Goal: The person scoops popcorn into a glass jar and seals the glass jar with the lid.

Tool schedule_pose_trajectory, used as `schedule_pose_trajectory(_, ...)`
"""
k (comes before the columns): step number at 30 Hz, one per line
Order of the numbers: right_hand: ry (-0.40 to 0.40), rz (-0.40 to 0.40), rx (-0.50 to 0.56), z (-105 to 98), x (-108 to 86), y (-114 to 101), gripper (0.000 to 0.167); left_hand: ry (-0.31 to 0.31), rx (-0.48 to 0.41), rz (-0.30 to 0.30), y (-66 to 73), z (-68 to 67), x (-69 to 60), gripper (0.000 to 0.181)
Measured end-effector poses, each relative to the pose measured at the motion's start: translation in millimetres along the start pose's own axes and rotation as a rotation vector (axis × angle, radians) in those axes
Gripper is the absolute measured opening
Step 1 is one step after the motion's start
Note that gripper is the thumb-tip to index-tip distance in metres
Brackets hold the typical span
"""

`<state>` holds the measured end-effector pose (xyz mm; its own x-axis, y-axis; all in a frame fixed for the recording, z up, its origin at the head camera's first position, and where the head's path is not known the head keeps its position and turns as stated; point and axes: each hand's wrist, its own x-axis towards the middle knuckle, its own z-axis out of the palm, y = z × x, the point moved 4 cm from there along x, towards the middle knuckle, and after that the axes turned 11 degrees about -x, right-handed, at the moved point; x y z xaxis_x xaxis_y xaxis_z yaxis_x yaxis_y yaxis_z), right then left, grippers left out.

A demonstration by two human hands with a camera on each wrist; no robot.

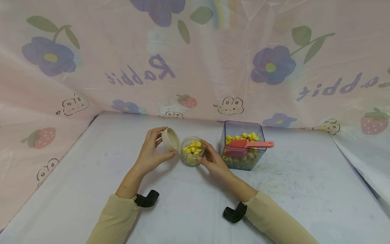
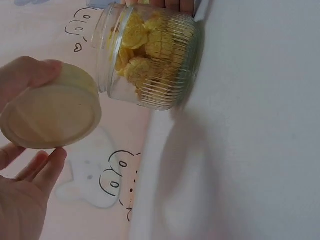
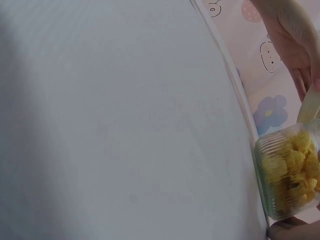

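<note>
A ribbed glass jar (image 1: pixel 191 159) holding yellow popcorn (image 1: pixel 193 147) stands upright on the table. My right hand (image 1: pixel 214 162) grips the jar's right side, thumb in front and fingers behind. Tilted on edge just left of the jar's mouth is a cream lid (image 1: pixel 171 139), pinched between the thumb and fingers of my left hand (image 1: pixel 151 151). In the left wrist view the lid (image 2: pixel 55 117) shows a flat round face and hangs apart from the jar (image 2: pixel 155 60). The right wrist view catches only part of the jar (image 3: pixel 290 172) at its edge.
Right of the jar stands a clear square container (image 1: pixel 242 159) with more popcorn (image 1: pixel 251 136). A pink scoop (image 1: pixel 243 144) lies in it, its handle jutting over the right rim. A patterned curtain (image 1: pixel 201 67) hangs behind the white table (image 1: pixel 182 210).
</note>
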<state>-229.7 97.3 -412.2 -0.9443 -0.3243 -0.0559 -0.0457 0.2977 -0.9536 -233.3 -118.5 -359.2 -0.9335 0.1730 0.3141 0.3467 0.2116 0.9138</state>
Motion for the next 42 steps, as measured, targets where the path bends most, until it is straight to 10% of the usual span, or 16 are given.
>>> schedule_pose_trajectory(21, 0.010, -0.006, 0.004, 0, -2.2, -2, 0.064, -0.104, -0.331, -0.126, -16.4, 14.5, 3.7, 0.087)
schedule_pose_trajectory(42, 0.006, 0.006, -0.008, -1, -2.0, -1, 0.066, -0.108, -0.233, -0.113, -15.1, 31.0, 11.3, 0.082)
